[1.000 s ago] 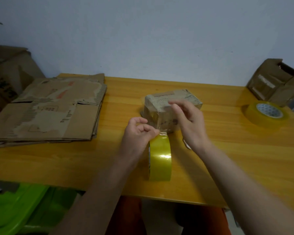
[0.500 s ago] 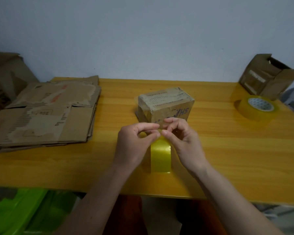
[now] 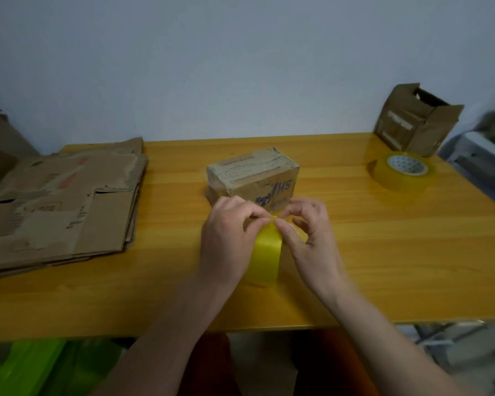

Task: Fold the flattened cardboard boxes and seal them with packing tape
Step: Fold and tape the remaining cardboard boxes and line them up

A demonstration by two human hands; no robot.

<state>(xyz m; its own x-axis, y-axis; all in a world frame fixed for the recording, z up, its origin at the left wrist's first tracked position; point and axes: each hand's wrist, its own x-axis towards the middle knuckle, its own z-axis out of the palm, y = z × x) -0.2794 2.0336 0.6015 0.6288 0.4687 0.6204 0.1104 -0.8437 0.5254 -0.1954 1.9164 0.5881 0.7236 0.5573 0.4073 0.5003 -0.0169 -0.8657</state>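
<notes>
Tape roll (image 3: 265,257) stands on edge on the counter (image 3: 383,267) — my left hand (image 3: 226,238) and right hand (image 3: 309,232) both pinch its top, at the tape's free end. The folded box (image 3: 253,174) lies just beyond my fingers — long axis left-right.

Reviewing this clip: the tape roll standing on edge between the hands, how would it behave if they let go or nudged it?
The tape roll stands on its rim on the smooth table, so it could probably roll or topple if released. The left hand and right hand both pinch at its top, likely steadying it. It looks thick and stiff, so probably no flexing.
</notes>
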